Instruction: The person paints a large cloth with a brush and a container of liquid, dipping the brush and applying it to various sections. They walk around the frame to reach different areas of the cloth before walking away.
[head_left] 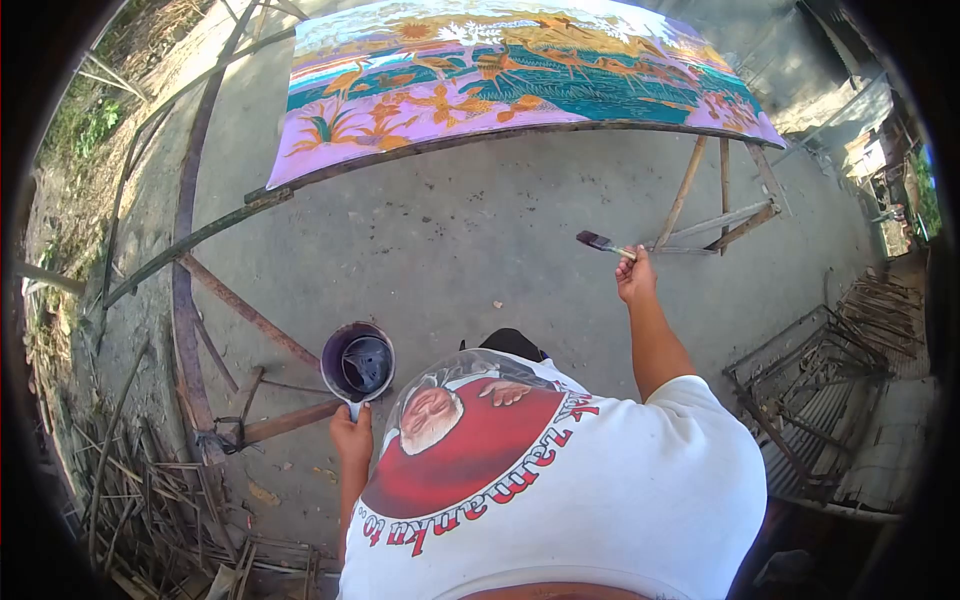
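My left hand (351, 432) is closed round the handle of a dipper (329, 352) at the lower left; dark liquid (366, 362) lies inside it. Out to the right, my right hand (634, 275) grips the handle of a flat paintbrush (598, 241), whose dark bristles point left, well apart from the dipper. Beyond both hands, a painted cloth (420, 105) stretches along a wooden pole, showing orange birds and plants over teal, lilac and white. Neither the brush nor the dipper touches the cloth.
Wooden trestle legs (690, 195) support the cloth's right side. Poles and a slanting beam (250, 310) stand at the left, near a heap of sticks (150, 490). A frame of thin bars (800, 380) lies at the right on the concrete floor (450, 240).
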